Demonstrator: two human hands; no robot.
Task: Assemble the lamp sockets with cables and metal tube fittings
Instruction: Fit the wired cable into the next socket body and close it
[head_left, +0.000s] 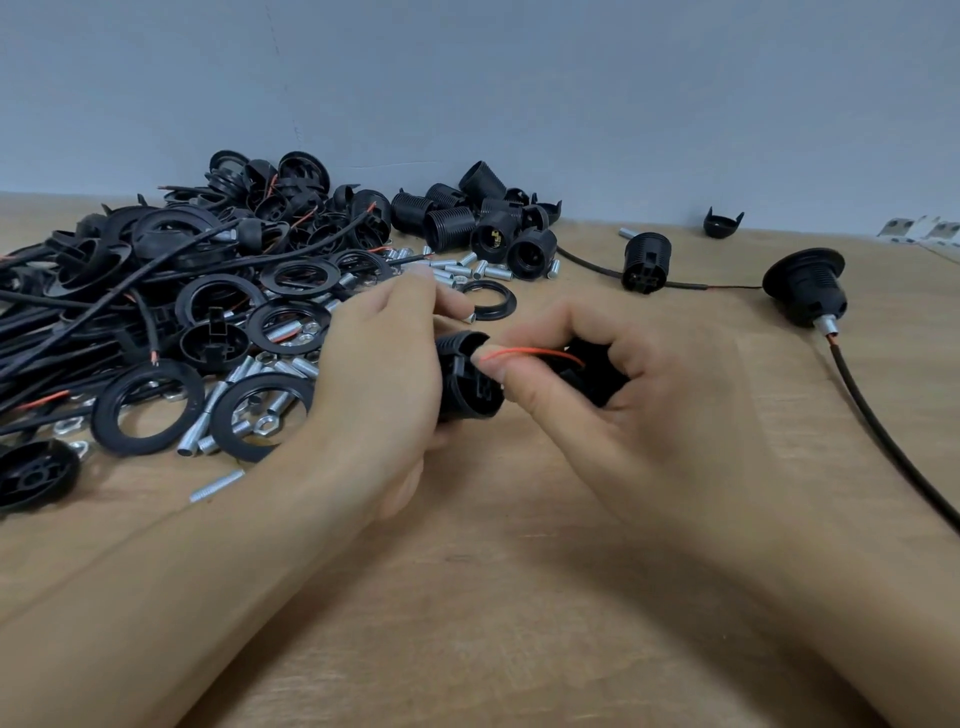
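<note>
Left hand (382, 379): fingers curled around black socket body (470, 379), held just above wooden table (519, 597) near its centre. Right hand (623, 415): thumb and forefinger pinched together on red wire (535, 354) at the socket body's rim; remaining fingers curled round a second black part (597, 374), mostly hidden, so type cannot be told.

Left of socket body: large heap of black rings (150, 400), caps and black cables (78, 306), mixed with threaded metal tubes (200, 431) and nuts (260, 421); heap edge just beside the left hand. One loose tube (217, 486) lying apart, nearer the table's front edge.

Behind socket body: single ring (488, 299) flat on the table, then a cluster of threaded socket shells (467, 218) against the grey wall (519, 78), short tubes scattered at its foot.

Right of socket body: lone socket (645, 262) on a thin cable, well apart; farther right, assembled socket with ring (805, 291), tube fitting and black cable (883, 441) running toward the table's right edge. Small black cap (723, 223) near the wall.
</note>
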